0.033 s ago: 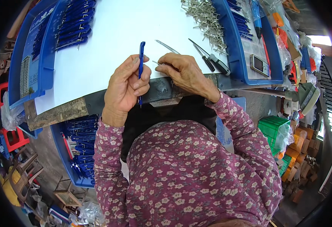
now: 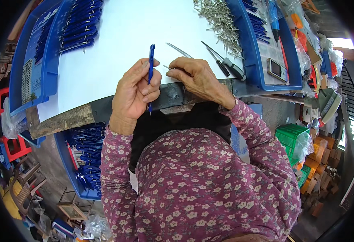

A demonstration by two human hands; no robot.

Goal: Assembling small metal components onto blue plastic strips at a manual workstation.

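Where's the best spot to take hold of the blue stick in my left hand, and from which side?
Grip the blue stick by its far end, probably coming from the right: that end sticks out free past the left hand, which holds it nearer its other end.

bright overall, fisheye warp, black corners.
white sheet (image 2: 144,24) nearly blown out toward top; hard glare from opening (image 2: 341,43) upper right; floor (image 2: 56,163) at left dimmer; left hand (image 2: 134,88) and right hand (image 2: 199,80) fairly crisp, rim bent and softer.
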